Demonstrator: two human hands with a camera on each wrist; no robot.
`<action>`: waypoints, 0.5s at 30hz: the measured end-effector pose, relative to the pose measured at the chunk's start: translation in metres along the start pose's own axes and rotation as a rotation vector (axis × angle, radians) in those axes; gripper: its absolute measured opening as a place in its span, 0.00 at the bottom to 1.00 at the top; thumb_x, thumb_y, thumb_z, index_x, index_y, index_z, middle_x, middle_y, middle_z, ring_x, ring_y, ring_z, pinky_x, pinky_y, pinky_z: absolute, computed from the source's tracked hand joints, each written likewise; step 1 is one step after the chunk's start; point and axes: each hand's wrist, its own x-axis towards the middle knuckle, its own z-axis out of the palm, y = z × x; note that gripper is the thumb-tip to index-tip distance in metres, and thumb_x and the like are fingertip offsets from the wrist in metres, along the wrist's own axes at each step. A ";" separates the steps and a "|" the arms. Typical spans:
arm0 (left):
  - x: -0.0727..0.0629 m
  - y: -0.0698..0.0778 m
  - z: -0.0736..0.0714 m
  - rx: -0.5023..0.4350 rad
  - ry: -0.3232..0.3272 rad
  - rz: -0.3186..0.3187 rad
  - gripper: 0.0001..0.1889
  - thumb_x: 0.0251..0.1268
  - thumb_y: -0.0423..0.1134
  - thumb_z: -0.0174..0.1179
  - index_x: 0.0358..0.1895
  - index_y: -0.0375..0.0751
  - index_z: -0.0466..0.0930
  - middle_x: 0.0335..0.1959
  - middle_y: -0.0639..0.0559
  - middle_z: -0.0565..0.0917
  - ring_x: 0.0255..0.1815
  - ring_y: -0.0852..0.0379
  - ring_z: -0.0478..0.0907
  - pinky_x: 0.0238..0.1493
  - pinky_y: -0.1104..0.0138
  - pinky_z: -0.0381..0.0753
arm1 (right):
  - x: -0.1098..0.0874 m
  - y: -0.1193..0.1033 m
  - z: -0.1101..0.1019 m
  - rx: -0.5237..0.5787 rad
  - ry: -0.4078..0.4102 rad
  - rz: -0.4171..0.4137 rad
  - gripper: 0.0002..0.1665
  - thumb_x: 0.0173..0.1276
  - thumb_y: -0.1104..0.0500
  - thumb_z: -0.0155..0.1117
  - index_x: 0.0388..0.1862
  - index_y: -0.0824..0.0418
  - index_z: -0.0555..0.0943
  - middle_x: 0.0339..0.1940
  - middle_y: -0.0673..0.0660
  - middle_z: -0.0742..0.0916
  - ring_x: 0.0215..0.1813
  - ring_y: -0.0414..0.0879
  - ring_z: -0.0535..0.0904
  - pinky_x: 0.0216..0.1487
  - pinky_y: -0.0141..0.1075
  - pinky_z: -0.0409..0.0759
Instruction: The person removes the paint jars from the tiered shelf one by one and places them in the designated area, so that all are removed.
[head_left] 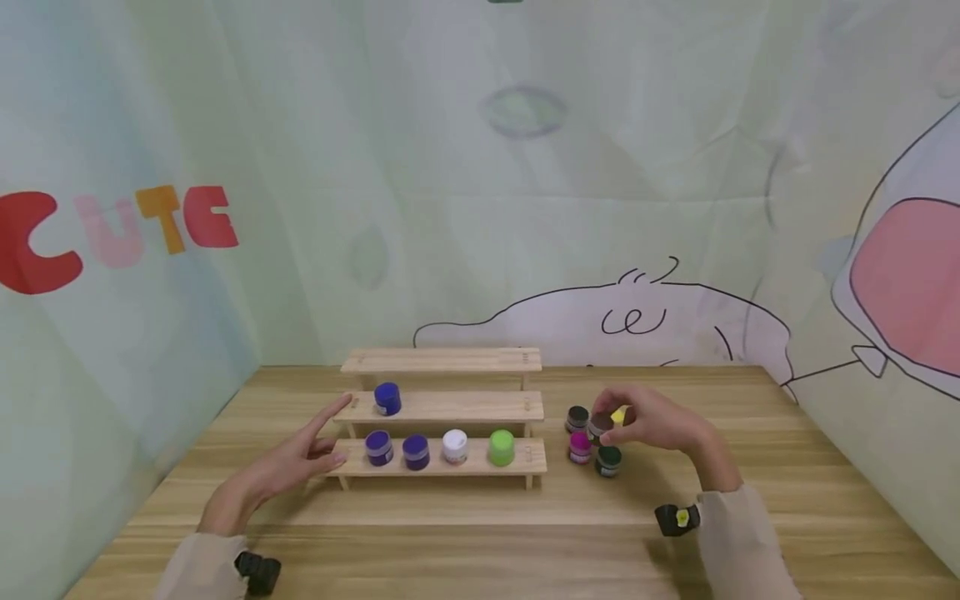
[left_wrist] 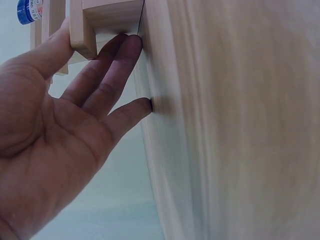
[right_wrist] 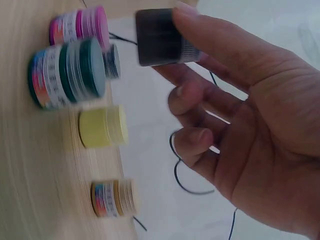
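My right hand point(head_left: 641, 417) pinches a dark paint jar point(right_wrist: 159, 37) between thumb and fingers, above the table. Around it are a magenta jar point(head_left: 580, 447), a dark green jar point(head_left: 608, 461), a black-lidded jar point(head_left: 577, 418) and a yellow jar point(head_left: 618, 416), partly hidden by the hand. My left hand point(head_left: 296, 450) touches the left end of a three-step wooden rack point(head_left: 465, 406), its fingers mostly straight. On the rack's lowest step stand two purple-blue jars point(head_left: 416, 452), a white jar point(head_left: 454, 447) and a light green jar point(head_left: 501, 447). A blue jar point(head_left: 387, 398) sits on the middle step.
An ochre jar point(right_wrist: 114, 198) stands beyond the yellow one in the right wrist view. The wooden table point(head_left: 465, 550) reaches back to a printed cloth backdrop point(head_left: 480, 208), which also hangs along both sides.
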 end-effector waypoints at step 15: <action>-0.001 0.001 0.001 -0.012 -0.003 0.013 0.45 0.77 0.38 0.55 0.82 0.51 0.30 0.79 0.31 0.27 0.72 0.17 0.46 0.62 0.29 0.60 | -0.024 0.017 -0.015 0.091 -0.144 0.130 0.21 0.59 0.65 0.73 0.50 0.61 0.78 0.51 0.58 0.84 0.56 0.56 0.78 0.55 0.53 0.78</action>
